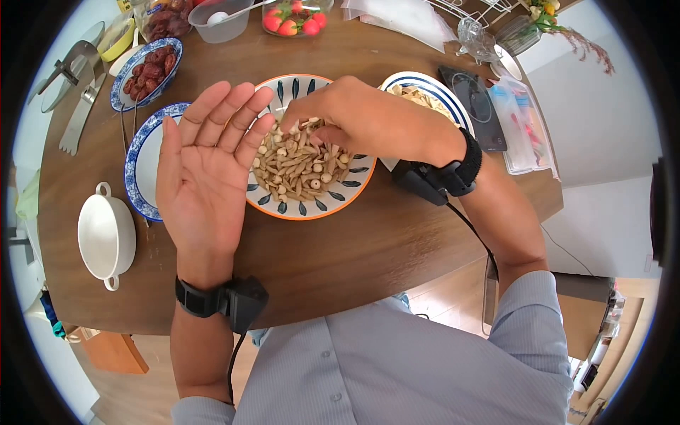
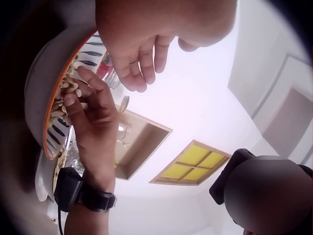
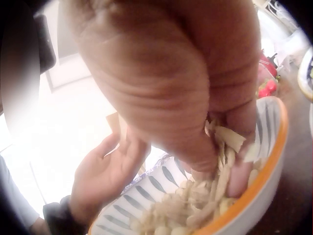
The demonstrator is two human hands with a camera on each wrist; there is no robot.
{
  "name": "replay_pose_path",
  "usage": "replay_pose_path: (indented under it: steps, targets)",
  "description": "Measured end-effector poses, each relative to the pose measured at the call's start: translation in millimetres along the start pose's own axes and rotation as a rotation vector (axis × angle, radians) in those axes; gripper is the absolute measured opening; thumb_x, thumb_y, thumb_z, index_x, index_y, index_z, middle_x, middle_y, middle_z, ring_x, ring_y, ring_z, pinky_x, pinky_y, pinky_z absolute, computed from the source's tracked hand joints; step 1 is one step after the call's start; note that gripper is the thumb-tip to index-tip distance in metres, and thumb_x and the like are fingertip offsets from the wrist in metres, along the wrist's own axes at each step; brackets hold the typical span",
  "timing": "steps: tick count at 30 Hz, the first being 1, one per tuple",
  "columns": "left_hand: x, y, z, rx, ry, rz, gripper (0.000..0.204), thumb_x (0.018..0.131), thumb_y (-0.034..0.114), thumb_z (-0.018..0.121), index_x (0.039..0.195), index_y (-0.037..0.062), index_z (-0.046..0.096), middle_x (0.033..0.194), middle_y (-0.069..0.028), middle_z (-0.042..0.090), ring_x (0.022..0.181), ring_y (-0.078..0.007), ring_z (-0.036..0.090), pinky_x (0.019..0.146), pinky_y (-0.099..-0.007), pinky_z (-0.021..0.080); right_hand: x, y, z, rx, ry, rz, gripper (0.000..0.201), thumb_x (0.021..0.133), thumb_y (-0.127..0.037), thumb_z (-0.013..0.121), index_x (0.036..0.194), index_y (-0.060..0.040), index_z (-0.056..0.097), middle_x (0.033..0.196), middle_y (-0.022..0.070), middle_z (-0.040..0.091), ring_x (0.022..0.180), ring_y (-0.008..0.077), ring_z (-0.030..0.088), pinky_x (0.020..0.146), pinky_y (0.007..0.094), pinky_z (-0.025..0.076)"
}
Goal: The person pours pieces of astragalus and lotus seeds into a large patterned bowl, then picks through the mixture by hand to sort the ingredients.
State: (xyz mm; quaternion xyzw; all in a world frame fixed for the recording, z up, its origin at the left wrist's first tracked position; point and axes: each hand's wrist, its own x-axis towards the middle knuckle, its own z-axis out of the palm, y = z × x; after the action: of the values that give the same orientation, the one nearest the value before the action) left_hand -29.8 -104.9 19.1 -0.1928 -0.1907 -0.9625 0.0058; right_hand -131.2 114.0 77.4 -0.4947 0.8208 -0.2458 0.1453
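Note:
In the head view, a wide orange-rimmed bowl contains tan elongated dried pieces and round pale seeds resembling lotus seeds. My right hand reaches into it from above, fingers bent down among the contents. The right wrist view shows several dried pieces, with a flat pale slice, gathered between its thumb and fingers. My left hand is held palm up with straight fingers and nothing on it, overlapping the bowl's left rim and a blue-rimmed plate.
A white two-handled bowl stands at left. Behind are a bowl of red dates, a clear tub and a jar of strawberry-like things. To the right, a blue-striped bowl of pale slices adjoins a dark scale.

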Motion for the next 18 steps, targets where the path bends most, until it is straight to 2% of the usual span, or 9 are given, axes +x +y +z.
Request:
replay_pose_path:
  steps: [4,6,7,11,13,18]
  targets:
    - [0,-2,2,-0.004,-0.016,-0.006,0.059,0.114,0.037,0.029,0.146,-0.0109,0.043,0.151,-0.0299,0.047,0.146,-0.0438,0.041,0.125,-0.0533,0.030,1,-1,-1,0.069,0.007,0.049,0.032,0.090,0.007,0.064,0.121,-0.0017,0.068,0.102,0.0194,0.074,0.095,0.0380,0.071,0.083,0.0428,0.055]
    - [0,-3,10,0.051,0.141,0.014,0.061,0.114,0.039,0.028,0.143,-0.0109,0.046,0.143,-0.0295,0.055,0.139,-0.0447,0.049,0.118,-0.0518,0.041,0,5,-1,0.061,-0.001,0.005,0.034,0.089,0.006,0.064,0.122,-0.0020,0.067,0.102,0.0192,0.074,0.094,0.0377,0.071,0.083,0.0429,0.055]
    - [0,-3,10,0.050,0.143,0.015,0.061,0.114,0.039,0.028,0.143,-0.0109,0.046,0.143,-0.0295,0.055,0.139,-0.0447,0.049,0.118,-0.0518,0.041,0,7,0,0.051,-0.008,-0.042,0.035,0.089,0.005,0.065,0.124,-0.0024,0.066,0.101,0.0189,0.074,0.093,0.0373,0.071,0.082,0.0429,0.056]
    - [0,-3,9,0.038,0.142,0.015,0.061,0.114,0.040,0.028,0.142,-0.0110,0.046,0.143,-0.0297,0.055,0.139,-0.0446,0.050,0.118,-0.0516,0.042,-5,2,-8,0.009,-0.035,-0.009,0.035,0.089,0.005,0.065,0.123,-0.0031,0.067,0.103,0.0179,0.074,0.095,0.0365,0.070,0.084,0.0438,0.055]
    - [0,-3,9,0.041,0.145,0.014,0.061,0.114,0.040,0.028,0.142,-0.0110,0.046,0.143,-0.0298,0.055,0.139,-0.0445,0.050,0.118,-0.0516,0.042,-10,2,-7,0.067,-0.069,-0.097,0.032,0.088,0.003,0.068,0.119,-0.0038,0.068,0.106,0.0169,0.073,0.098,0.0371,0.068,0.085,0.0438,0.054]
    - [0,-4,8,0.048,0.138,0.011,0.061,0.114,0.039,0.028,0.142,-0.0111,0.046,0.143,-0.0302,0.055,0.139,-0.0447,0.049,0.118,-0.0519,0.042,-9,-3,1,-0.030,-0.070,-0.093,0.027,0.086,0.003,0.071,0.113,-0.0022,0.070,0.107,0.0143,0.074,0.101,0.0366,0.068,0.087,0.0434,0.053]
